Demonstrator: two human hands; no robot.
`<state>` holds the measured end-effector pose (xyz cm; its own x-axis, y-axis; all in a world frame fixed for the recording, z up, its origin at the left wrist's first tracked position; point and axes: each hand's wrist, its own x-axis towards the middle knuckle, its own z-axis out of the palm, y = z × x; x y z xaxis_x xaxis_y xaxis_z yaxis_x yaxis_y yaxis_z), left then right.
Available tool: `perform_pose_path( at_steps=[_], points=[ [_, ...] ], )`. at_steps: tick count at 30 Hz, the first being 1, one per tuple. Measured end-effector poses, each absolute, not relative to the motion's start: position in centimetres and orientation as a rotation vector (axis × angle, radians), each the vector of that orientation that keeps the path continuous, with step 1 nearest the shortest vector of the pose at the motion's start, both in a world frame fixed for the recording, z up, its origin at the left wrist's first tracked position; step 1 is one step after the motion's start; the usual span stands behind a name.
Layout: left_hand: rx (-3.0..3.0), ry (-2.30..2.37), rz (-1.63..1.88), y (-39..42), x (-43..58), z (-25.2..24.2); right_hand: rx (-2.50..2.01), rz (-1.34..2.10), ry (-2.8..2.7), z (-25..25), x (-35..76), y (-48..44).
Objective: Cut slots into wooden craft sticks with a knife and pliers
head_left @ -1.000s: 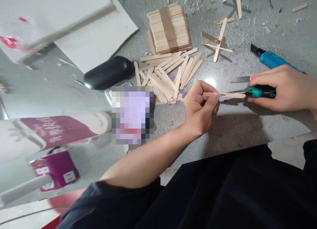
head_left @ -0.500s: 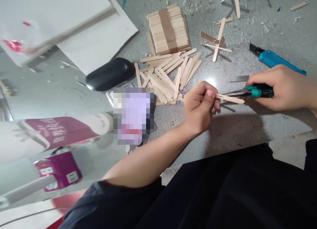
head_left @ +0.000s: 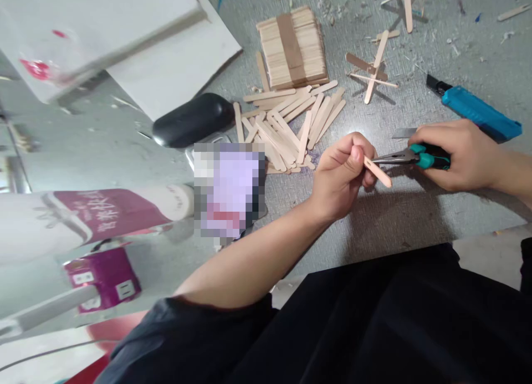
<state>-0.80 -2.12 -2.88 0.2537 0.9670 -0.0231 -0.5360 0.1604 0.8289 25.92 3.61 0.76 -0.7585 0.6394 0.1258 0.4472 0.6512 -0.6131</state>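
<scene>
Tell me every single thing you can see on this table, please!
stick: one, pale wood, pinched in the left hand
pliers: one, teal handles, in the right hand, tips at the stick
loose sticks: many, pale wood, heaped in the middle
stick bundle: one, pale wood, banded, behind the heap
stick crosses: two, pale wood, back right
knife: one, blue, beyond the right hand
case: one, black, left of the heap
table: one, grey
left hand: one, closed
right hand: one, closed

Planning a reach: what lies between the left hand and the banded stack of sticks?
In the head view, a loose pile of wooden sticks lies between the left hand and the banded stack.
</scene>
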Motion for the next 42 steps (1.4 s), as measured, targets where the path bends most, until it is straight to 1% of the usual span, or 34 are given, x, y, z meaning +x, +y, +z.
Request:
perform_pose_path(
  at_steps=[3,6,12,18,22,27,33,36,42],
  points=[
    [0.824,0.739,1.315,-2.5,-0.4,-2.8,-0.846,0.639,-2.545,0.4,26.2,3.7],
    [0.843,0.865,1.415,-2.8,-0.1,-2.8,-0.953,0.528,-2.556,0.3,26.7,3.8],
    [0.877,0.921,1.454,-2.6,0.1,-2.8,-1.091,0.458,-2.565,0.6,27.0,4.1],
    [0.887,0.963,1.489,-2.6,0.3,-3.2,-1.117,0.267,-2.54,0.2,27.1,4.3],
    [0.908,0.951,1.491,-2.9,0.5,-3.4,-1.14,0.3,-2.516,0.1,26.8,4.0],
    [0.956,1.022,1.492,-3.2,0.5,-3.3,-0.996,0.274,-2.455,-0.3,26.5,3.8],
    [1.165,1.12,1.414,-3.3,0.0,-3.3,-1.063,0.347,-2.443,0.3,26.2,3.5],
    [1.165,1.07,1.37,-3.3,-0.1,-3.3,-1.073,0.337,-2.446,0.5,26.2,3.4],
    [0.979,0.92,1.222,-3.3,0.0,-2.5,-1.083,0.31,-2.436,-0.1,26.3,3.6]
  ],
)
